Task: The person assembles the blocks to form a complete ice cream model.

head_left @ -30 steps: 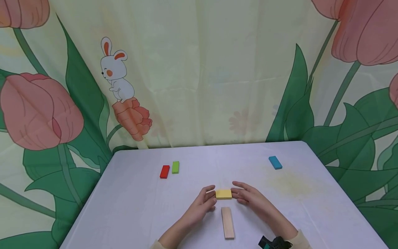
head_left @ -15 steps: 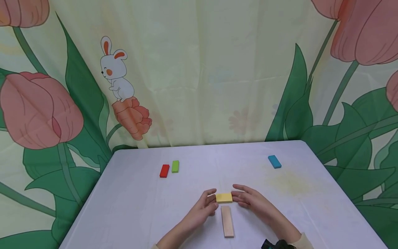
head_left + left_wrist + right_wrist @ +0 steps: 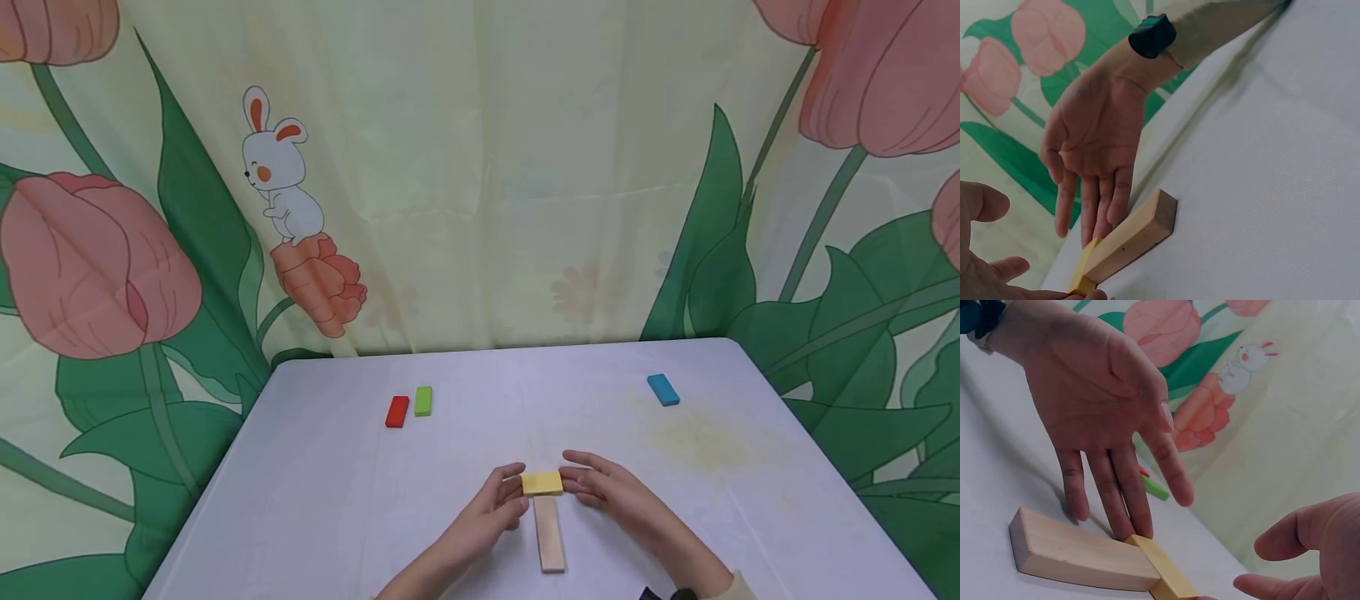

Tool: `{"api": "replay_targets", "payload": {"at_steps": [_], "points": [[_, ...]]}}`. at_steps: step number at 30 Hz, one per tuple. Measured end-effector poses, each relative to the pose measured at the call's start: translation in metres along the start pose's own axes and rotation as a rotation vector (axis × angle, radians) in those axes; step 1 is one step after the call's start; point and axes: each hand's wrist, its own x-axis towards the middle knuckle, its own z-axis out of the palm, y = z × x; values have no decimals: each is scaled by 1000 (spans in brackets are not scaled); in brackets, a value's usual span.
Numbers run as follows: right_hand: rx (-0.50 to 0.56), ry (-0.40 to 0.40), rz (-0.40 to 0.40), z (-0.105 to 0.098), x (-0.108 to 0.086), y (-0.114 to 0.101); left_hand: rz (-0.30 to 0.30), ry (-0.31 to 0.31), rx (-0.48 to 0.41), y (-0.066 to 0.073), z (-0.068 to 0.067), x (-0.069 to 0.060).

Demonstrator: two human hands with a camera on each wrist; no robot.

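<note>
A yellow block lies crosswise at the far end of a plain wooden block. In the right wrist view the yellow block sits flush against, or very close to, the end of the wooden block. My left hand touches the yellow block's left end with its fingertips, fingers extended. From the other side, the fingertips of my right hand meet its right end, fingers likewise fairly straight. Neither thumb is on the block.
Toward the back left of the white table lie a red block and a green block. A blue block is at the back right. Behind the table hangs a printed curtain.
Both hands have slid the yellow block toward me, closing the gap to the wooden block. The wooden, red, green and blue blocks have stayed in place.
</note>
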Motion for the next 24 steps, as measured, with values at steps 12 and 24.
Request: {"api": "replay_targets", "payload": {"at_steps": [12, 24], "points": [[13, 8, 14, 2, -7, 1, -16, -23, -17, 2, 0, -2], [-135, 166, -47, -4, 1, 5, 342, 149, 1043, -6, 10, -6]]}}
